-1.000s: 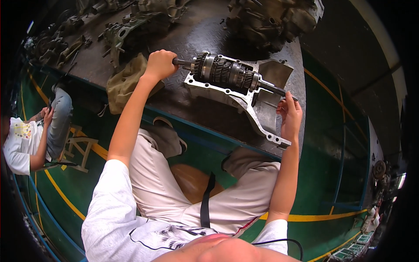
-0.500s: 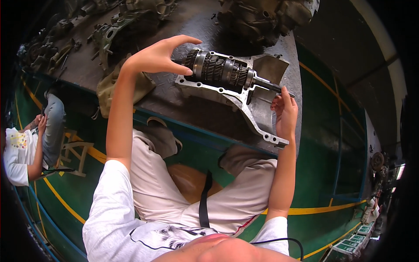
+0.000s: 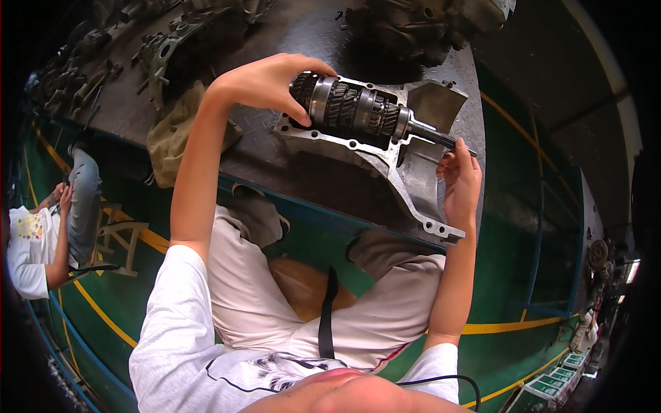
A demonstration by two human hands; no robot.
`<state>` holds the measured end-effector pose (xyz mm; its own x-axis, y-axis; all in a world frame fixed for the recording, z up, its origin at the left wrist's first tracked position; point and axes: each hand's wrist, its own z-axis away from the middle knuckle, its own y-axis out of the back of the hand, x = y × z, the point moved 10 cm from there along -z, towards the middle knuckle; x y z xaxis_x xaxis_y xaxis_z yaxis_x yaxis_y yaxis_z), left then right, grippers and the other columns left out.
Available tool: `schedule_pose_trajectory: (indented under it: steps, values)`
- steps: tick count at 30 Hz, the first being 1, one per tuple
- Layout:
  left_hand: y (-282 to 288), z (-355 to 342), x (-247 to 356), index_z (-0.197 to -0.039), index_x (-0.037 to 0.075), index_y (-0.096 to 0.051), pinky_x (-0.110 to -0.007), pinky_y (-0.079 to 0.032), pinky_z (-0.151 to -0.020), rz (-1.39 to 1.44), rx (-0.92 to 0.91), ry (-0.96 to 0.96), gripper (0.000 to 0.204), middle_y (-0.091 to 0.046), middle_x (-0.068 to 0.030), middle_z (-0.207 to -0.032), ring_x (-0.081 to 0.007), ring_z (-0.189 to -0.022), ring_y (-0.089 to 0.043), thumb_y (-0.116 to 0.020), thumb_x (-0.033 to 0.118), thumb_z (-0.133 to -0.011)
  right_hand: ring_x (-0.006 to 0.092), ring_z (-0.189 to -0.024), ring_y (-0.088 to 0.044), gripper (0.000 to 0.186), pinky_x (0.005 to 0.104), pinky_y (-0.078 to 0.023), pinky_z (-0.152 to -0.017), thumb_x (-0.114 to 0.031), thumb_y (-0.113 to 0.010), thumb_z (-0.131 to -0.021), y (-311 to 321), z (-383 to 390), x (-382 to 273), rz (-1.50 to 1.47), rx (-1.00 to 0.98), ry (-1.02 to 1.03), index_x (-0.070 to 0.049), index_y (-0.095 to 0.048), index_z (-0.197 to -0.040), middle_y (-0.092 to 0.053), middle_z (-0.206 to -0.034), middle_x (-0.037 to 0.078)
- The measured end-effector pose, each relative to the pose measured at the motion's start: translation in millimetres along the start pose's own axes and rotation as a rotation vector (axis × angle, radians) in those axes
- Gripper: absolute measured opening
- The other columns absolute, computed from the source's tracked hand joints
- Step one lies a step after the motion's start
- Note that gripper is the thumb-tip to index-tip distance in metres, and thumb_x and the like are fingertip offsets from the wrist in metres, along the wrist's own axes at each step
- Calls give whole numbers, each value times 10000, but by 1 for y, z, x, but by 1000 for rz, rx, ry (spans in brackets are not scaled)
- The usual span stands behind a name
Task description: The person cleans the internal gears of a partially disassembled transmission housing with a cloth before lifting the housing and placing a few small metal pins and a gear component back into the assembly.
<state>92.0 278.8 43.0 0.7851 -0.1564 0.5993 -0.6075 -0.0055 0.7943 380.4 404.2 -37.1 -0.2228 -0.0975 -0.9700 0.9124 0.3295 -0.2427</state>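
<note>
A gear shaft point(image 3: 351, 108) with several dark helical gears lies along an open, silvery gearbox housing half point(image 3: 406, 196). My left hand point(image 3: 265, 84) is curved round the gears at the shaft's left end, thumb on the near side and fingers on the far side. Its palm hides that end. At the other end, the thin splined tip is pinched between thumb and fingertips of my right hand point(image 3: 460, 172). The housing's flared right part stands just beside that hand. Whether the gears rest fully in the housing I cannot tell.
The metal workbench point(image 3: 261, 165) carries a khaki cloth point(image 3: 175, 144) at left, a larger casing point(image 3: 413, 31) at the back and several metal parts point(image 3: 76, 89) at the far left. A seated person point(image 3: 48, 234) is on the left. Green floor point(image 3: 509, 275) lies beyond the bench's right edge.
My left hand has moved right and closed in round the gears at the shaft's left end. My right hand, still on the splined tip, appears slightly further right, as do the housing and shaft.
</note>
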Motion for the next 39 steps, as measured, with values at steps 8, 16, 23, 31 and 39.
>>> schedule_pose_trajectory:
  steps: [8, 16, 23, 31, 39]
  values:
    - [-5, 0, -1, -1307, 64, -517, -357, -408, -1019, 23, -24, 4, 788, -583, -136, -1247, -276, -1164, -538, -786, 109, -568, 107, -614, -560, 219, 249, -422, -572, -281, -630, -913, -3, -1, 2, -25, -13, -4, -75, -569, -868, -609, -689, 36]
    - [-8, -2, 2, -1324, 72, -498, -359, -413, -1006, -23, -25, 36, 764, -562, -139, -1256, -279, -1162, -532, -794, 189, -630, 112, -613, -556, 239, 256, -423, -565, -283, -637, -909, 0, 1, 0, -17, -9, 7, -68, -555, -843, -609, -697, 44]
    - [-12, -5, 3, -1289, 37, -512, -355, -421, -985, -58, 6, 65, 759, -568, -149, -1218, -283, -1132, -541, -805, 253, -623, 112, -612, -553, 249, 260, -424, -567, -291, -638, -907, 2, 0, 0, 0, -27, 8, -67, -552, -837, -606, -697, 41]
    - [-3, 4, 5, -1272, 32, -521, -357, -416, -988, -106, 10, 126, 729, -560, -162, -1213, -301, -1132, -530, -784, 235, -623, 108, -615, -555, 215, 257, -429, -571, -278, -628, -911, -2, -2, 2, -19, -36, 7, -79, -557, -873, -608, -700, 36]
    - [-10, -4, 25, -1253, 21, -535, -365, -410, -993, -201, 96, -90, 661, -560, -156, -1193, -312, -1125, -520, -759, 176, -652, 111, -615, -559, 204, 258, -433, -570, -268, -625, -913, -2, -1, -1, -19, -40, 17, -80, -552, -884, -608, -696, 39]
